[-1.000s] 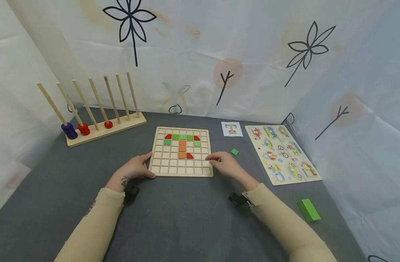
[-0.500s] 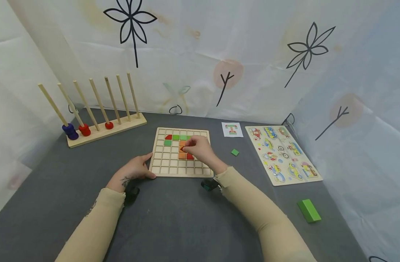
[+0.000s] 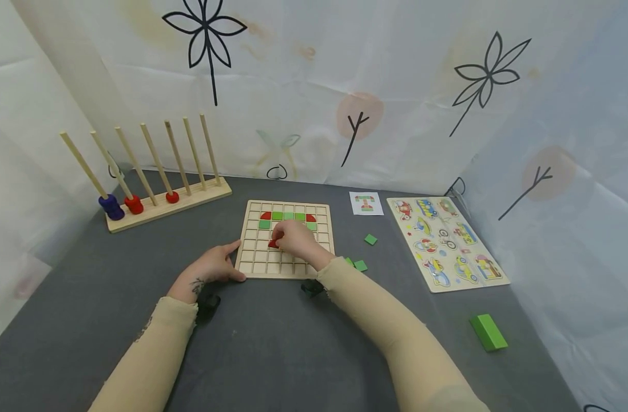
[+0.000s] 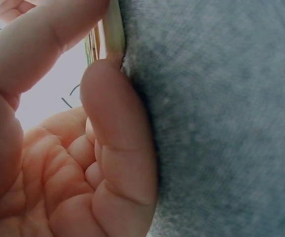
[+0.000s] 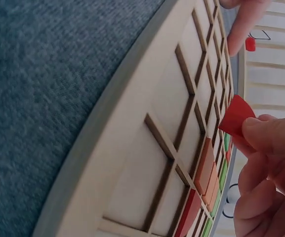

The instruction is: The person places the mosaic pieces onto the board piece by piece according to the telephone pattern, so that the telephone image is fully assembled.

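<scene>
The right hand (image 3: 295,240) pinches a red tile (image 5: 235,116) just above the board (image 3: 254,260); I'd lower it flat into one square while the left hand (image 3: 211,266), fingers relaxed, steadies the edge.

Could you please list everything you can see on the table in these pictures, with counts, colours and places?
grid board: one, pale wood, centre of the table; red, green and orange tiles sit in its upper cells.
red tile: one, pinched in the right hand above the board.
loose green tiles: three, on the cloth right of the board, two of them near the right sleeve.
pattern card: one, white, behind the board to the right.
vehicle puzzle: one, pale wood with coloured pictures, far right.
green block: one, near right edge.
peg rack: one, wood, seven rods, far left; one blue and two red beads at the rod bases.
left hand: rests against the board's left edge.
right hand: over the board, pinching the red tile.
</scene>
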Available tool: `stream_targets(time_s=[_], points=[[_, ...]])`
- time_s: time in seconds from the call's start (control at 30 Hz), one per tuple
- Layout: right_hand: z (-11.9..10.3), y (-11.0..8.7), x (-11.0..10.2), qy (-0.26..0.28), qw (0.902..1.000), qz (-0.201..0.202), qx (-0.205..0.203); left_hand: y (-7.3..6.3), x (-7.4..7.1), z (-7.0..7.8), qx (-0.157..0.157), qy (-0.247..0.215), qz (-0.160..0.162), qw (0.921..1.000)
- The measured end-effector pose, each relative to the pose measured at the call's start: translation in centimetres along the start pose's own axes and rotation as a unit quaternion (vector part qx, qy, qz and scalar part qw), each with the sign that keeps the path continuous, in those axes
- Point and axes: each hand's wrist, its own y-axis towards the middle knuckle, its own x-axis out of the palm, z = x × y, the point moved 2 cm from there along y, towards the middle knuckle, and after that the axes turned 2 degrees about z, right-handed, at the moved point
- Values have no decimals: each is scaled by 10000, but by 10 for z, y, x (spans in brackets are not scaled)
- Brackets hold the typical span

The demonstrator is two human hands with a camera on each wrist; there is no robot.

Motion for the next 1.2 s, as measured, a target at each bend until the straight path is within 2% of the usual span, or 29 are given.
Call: stream_targets(time_s=[0.13, 0.4, 0.77, 1.0, 1.13, 1.2], points=[[-2, 2, 3, -323, 9994, -35, -117, 0, 0, 0, 2, -5, -9, 10000], [-3, 4, 5, -628, 9979, -171, -45, 0, 0, 0, 51, 7, 26, 10000], [-3, 5, 10, -1295, 9907, -428, -33, 2, 1, -2, -43, 123, 9, 9999], [-3, 0, 7, -1027, 9931, -557, 64, 3, 1, -2, -145, 112, 26, 9998], [1, -8, -7, -288, 9987, -395, 141, 3, 1, -2, -52, 98, 29, 9999], [6, -13, -17, 318, 9991, -182, 196, 2, 0, -2, -37, 84, 50, 9999]])
